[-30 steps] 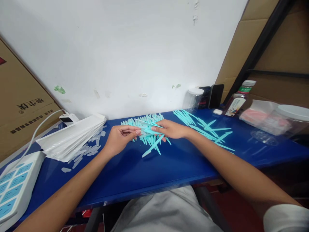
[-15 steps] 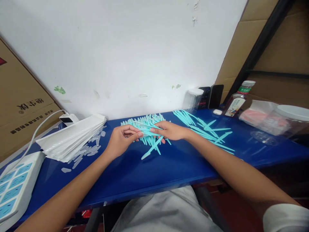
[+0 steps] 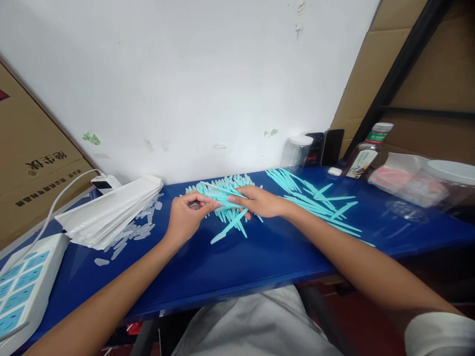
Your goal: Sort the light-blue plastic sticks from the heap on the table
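Note:
My right hand (image 3: 261, 201) is closed around several turquoise eyebrow razors (image 3: 230, 231), one of which slants down to the left below the hand. My left hand (image 3: 188, 212) is closed in a pinch, thumb against fingers, close to the right fingertips. A small pale piece shows at that pinch, probably a clear blade cover, but it is too small to be sure. Behind both hands lies a dense pile of turquoise razors (image 3: 193, 188) with pale ends. More loose razors (image 3: 315, 205) are spread to the right of my right hand.
Clear blade covers (image 3: 135, 231) lie scattered on the blue table (image 3: 185, 282) at left, beside a stack of white sleeves (image 3: 111, 212). A power strip (image 3: 27, 282) stands near left. Jars (image 3: 299, 153), phones (image 3: 331, 148) and a bottle (image 3: 367, 153) stand at right.
The slanting razor below my right hand has shifted slightly down and left. Both hands stay close together in nearly the same place.

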